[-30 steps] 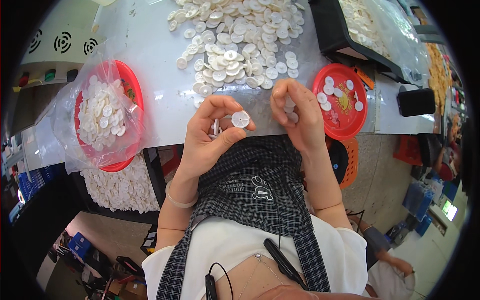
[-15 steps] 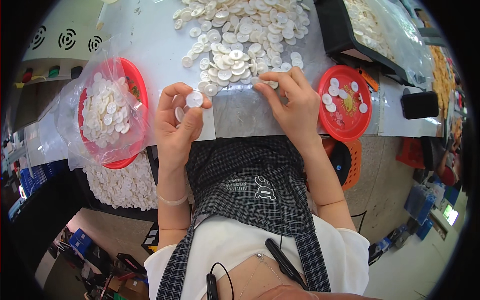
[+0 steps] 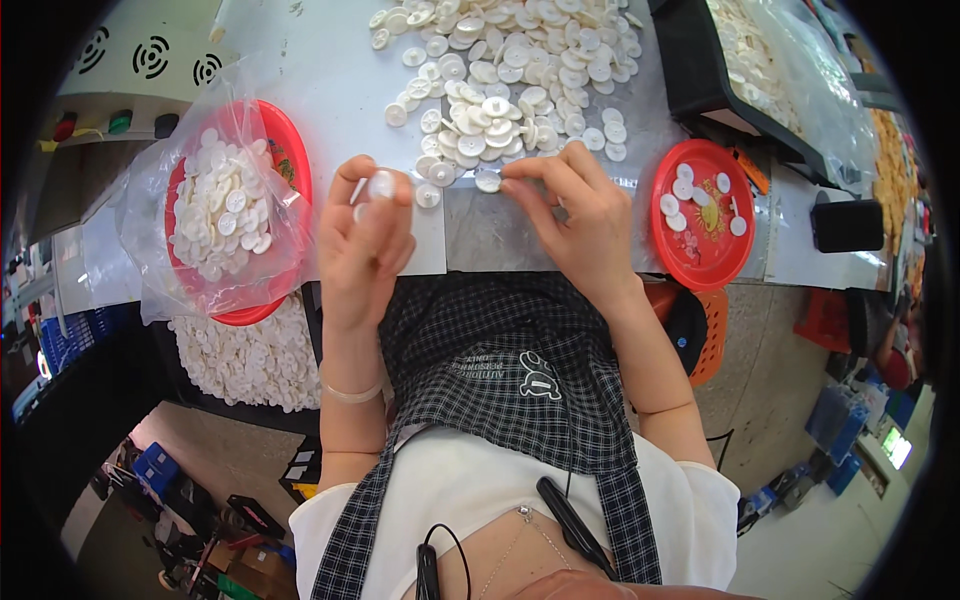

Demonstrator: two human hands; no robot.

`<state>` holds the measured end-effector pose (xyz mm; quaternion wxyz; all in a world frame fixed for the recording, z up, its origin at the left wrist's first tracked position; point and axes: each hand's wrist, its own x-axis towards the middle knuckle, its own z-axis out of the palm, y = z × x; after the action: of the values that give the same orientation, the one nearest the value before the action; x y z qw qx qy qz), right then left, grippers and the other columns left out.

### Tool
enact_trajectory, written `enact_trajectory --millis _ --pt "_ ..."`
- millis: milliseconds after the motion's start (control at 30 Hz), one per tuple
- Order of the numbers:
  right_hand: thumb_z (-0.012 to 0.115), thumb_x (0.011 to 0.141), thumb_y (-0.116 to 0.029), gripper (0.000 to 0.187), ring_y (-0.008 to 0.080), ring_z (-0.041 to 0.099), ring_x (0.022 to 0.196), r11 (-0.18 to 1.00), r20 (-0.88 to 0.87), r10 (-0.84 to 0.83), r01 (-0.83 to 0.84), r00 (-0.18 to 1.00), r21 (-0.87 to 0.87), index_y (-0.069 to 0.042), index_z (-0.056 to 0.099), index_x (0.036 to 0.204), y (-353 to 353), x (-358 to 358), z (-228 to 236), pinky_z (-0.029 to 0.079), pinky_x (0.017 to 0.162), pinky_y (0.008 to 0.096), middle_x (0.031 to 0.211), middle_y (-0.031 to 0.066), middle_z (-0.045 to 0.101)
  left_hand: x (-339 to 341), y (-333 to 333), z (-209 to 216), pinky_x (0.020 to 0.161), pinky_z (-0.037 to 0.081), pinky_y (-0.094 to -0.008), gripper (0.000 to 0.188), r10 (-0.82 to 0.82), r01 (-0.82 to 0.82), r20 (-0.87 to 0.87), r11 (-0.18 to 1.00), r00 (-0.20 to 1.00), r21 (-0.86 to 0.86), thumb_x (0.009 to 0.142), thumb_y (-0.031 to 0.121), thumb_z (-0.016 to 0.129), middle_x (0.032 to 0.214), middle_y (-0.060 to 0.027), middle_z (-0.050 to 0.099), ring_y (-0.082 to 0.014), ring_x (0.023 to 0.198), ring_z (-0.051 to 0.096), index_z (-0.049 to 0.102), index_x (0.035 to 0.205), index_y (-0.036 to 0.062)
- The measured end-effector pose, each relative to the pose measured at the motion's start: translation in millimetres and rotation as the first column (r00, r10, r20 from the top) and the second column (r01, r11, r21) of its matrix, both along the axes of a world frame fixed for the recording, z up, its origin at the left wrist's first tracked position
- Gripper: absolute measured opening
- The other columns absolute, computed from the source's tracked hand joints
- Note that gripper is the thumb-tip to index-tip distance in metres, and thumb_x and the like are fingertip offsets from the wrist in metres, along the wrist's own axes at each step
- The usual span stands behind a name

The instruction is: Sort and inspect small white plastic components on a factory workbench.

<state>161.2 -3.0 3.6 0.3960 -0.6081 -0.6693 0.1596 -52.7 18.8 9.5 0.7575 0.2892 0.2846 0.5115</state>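
Note:
My left hand (image 3: 362,250) is closed on a small white plastic gear (image 3: 381,184), which is blurred by motion. Another white piece shows behind its fingers, partly hidden. Between thumb and forefinger, my right hand (image 3: 592,225) pinches a second white gear (image 3: 488,181), tilted, just above the grey table area. Both hands are at the near side of a loose pile of white round gears (image 3: 510,72), some with a short stem in the middle.
To the right, a red plate (image 3: 668,255) holds several white gears, beside a black bin (image 3: 690,85) of more. At left, a clear bag (image 3: 150,270) of gears rests on a red plate (image 3: 305,160). Below it stands a container of white gears (image 3: 245,365). A black phone-like object (image 3: 847,227) lies far right.
My right hand has drawn a gear from the pile's near edge, slightly left and toward me. My left hand has turned its gear, which now looks blurred. The whole view has shifted slightly.

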Motion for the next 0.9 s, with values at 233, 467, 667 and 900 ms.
enact_trajectory --millis 233,467,667,900 --pt "0.078 0.076 -0.02 0.021 0.0141 0.051 0.054 0.994 0.085 0.091 -0.095 0.992 0.051 -0.011 0.071 0.095 4 -8 -2 0.041 0.049 0.0282 0.072 0.0017 0.052 -12 8 -1 0.047 0.028 -0.017 0.016 0.027 -0.007 -0.232 0.996 0.972 0.088 0.09 0.009 0.063 0.075 0.0007 0.047 -0.0046 0.054 0.035 0.048 0.089 0.0094" --pt "0.079 0.074 -0.024 0.028 0.0142 0.051 0.055 0.995 0.099 0.1 -0.103 0.99 0.02 -0.012 0.071 0.098 -1 -4 -3 0.042 0.05 0.0287 0.072 0.0013 0.051 10 0 9 0.047 0.026 -0.0239 0.023 0.293 0.215 -0.936 0.918 0.196 0.332 0.077 0.008 0.077 0.055 0.0026 0.034 -0.0047 0.05 0.032 0.068 0.098 0.0059" --pt "0.08 0.073 -0.025 0.032 0.0136 0.05 0.055 0.99 0.088 0.139 -0.138 0.986 -0.01 -0.013 0.07 0.101 -7 0 -5 0.042 0.05 0.0291 0.073 0.0014 0.05 10 -1 5 0.047 0.025 -0.0246 0.015 0.278 0.205 -0.914 0.916 0.296 0.346 0.079 0.008 0.076 0.056 0.003 0.035 -0.0047 0.051 0.03 0.069 0.092 0.0046" --pt "0.082 0.07 -0.024 0.035 0.014 0.047 0.056 0.992 0.041 0.123 -0.123 0.992 -0.005 -0.012 0.07 0.101 -7 2 -7 0.041 0.05 0.0285 0.073 0.0014 0.048 8 -6 2 0.046 0.028 -0.0189 0.024 -0.22 0.216 -0.012 0.965 0.975 -0.151 0.1 0.02 0.051 0.071 0.0023 0.038 -0.0063 0.058 0.035 0.054 0.108 -0.0024"
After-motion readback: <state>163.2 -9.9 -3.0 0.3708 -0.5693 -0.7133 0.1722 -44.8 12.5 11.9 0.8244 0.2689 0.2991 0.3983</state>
